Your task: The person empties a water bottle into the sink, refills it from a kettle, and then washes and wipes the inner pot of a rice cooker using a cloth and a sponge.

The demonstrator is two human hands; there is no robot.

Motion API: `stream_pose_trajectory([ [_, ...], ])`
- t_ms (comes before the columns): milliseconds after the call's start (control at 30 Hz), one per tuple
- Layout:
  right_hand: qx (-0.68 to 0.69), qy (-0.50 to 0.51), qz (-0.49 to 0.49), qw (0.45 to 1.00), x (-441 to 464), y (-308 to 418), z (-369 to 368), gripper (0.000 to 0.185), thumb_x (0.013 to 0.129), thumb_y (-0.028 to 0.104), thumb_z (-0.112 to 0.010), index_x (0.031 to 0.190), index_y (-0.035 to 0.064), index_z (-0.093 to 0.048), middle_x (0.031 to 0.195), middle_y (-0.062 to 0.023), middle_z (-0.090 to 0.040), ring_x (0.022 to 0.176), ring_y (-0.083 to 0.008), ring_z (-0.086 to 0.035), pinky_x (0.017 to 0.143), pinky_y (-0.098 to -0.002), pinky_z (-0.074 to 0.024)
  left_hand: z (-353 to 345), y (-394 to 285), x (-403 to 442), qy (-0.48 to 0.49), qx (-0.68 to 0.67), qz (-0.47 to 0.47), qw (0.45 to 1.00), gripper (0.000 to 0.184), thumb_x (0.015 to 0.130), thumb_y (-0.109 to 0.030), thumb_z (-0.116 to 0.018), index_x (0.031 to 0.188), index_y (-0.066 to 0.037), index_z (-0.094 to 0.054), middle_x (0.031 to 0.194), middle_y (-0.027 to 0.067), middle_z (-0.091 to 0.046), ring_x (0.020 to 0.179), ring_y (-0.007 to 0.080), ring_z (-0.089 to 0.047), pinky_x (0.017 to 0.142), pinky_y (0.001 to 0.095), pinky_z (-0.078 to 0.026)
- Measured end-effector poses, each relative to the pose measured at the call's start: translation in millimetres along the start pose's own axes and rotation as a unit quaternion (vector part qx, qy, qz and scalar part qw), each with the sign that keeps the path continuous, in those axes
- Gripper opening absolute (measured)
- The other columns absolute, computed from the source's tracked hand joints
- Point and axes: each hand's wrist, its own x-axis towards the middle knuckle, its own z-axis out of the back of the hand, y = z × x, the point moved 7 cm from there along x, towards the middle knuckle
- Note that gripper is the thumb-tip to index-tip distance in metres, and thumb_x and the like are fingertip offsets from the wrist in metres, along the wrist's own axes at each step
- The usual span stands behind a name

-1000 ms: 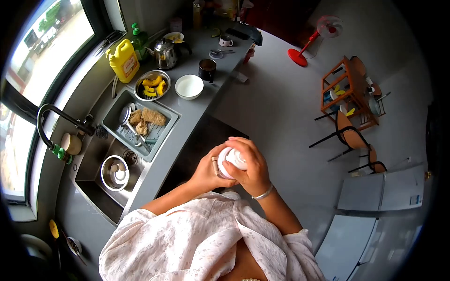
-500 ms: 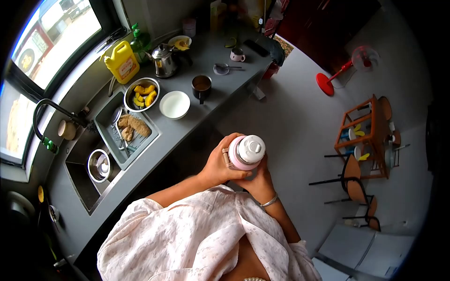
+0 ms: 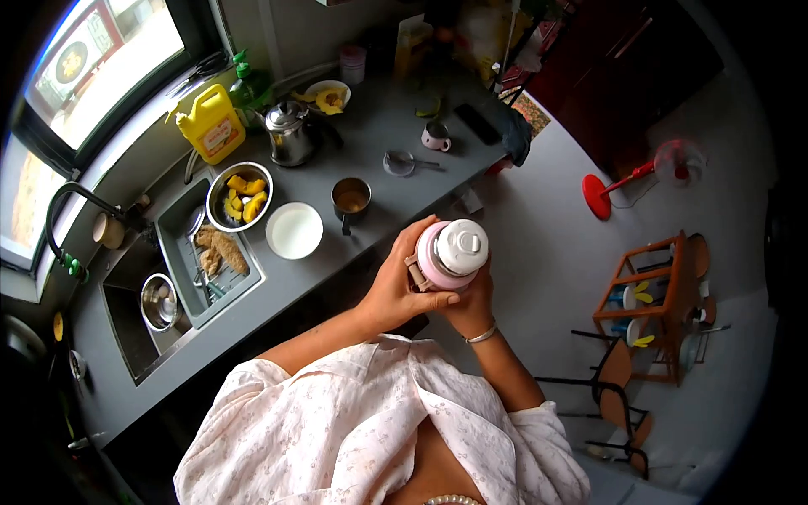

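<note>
Both hands are wrapped round a pink bottle with a white cap [image 3: 452,252], held upright in front of my chest. My left hand [image 3: 400,282] grips its left side, the thumb lying across the front near a beige strap or handle. My right hand [image 3: 471,307] closes round the lower right side, its fingers partly hidden behind the bottle. The cap sits on the bottle. On the counter beyond are a metal mug [image 3: 351,199] with brownish contents and a white bowl [image 3: 295,231].
The counter also holds a bowl of yellow squash pieces [image 3: 246,202], a metal kettle [image 3: 288,135], a yellow jug [image 3: 210,124] and a pink cup [image 3: 436,136]. A sink [image 3: 126,337] is at left. A red fan [image 3: 597,197], wooden rack [image 3: 644,307] and chairs [image 3: 617,368] stand at right.
The view has shifted, so the counter items appear lower and further left. The bottle sits slightly higher in view, still gripped by both hands.
</note>
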Motion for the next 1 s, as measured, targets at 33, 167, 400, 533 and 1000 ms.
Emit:
stream_pose_trajectory([
  [33,-0.010,-0.023,0.009,1.000,14,0,3,0.096,0.062,0.042,-0.085,0.132,0.0019,-0.033,0.117,-0.0160,-0.057,0.102,-0.0288,-0.061,0.087,-0.0386,-0.0490,6,-3,11,0.004,0.034,-0.029,0.999,0.112,0.063,-0.033,-0.088,0.146,-0.003,-0.019,0.143,0.0141,-0.033,0.132,0.0243,-0.035,0.109,0.0362,-0.029],
  [167,0.022,-0.011,0.004,1.000,88,-6,8,0.096,0.057,0.029,-0.089,0.131,0.0015,-0.035,0.116,-0.0140,-0.058,0.104,-0.0254,-0.060,0.090,-0.0370,-0.0484,32,6,48,-0.063,-0.003,-0.035,0.997,0.110,0.066,-0.043,-0.083,0.147,-0.005,-0.019,0.147,0.0187,-0.027,0.137,0.0310,-0.027,0.111,0.0408,-0.024],
  [400,0.086,-0.003,0.041,0.995,202,-71,-6,0.090,0.059,0.008,-0.086,0.133,0.0037,-0.034,0.124,-0.0100,-0.050,0.114,-0.0208,-0.052,0.098,-0.0363,-0.0441,74,17,43,-0.059,0.022,0.012,0.998,0.041,0.082,-0.015,-0.067,0.117,0.002,-0.054,0.112,0.0124,-0.056,0.104,0.0210,-0.056,0.096,0.0351,-0.040],
  [533,0.072,0.001,0.071,0.995,266,-117,-35,0.093,0.056,0.023,-0.088,0.129,0.0013,-0.035,0.120,-0.0144,-0.052,0.111,-0.0273,-0.054,0.095,-0.0376,-0.0436,77,49,24,-0.083,-0.022,0.096,0.992,0.025,0.082,-0.013,-0.067,0.102,0.002,-0.064,0.092,0.0118,-0.065,0.085,0.0193,-0.064,0.079,0.0300,-0.049],
  [1000,0.139,0.065,0.063,0.986,399,-305,-187,0.099,0.051,0.028,-0.091,0.130,-0.0014,-0.039,0.122,-0.0176,-0.055,0.113,-0.0309,-0.054,0.097,-0.0390,-0.0431,73,92,8,-0.466,-0.091,0.228,0.850,0.020,0.085,-0.004,-0.063,0.104,0.001,-0.063,0.093,0.0069,-0.063,0.089,0.0135,-0.062,0.084,0.0264,-0.046],
])
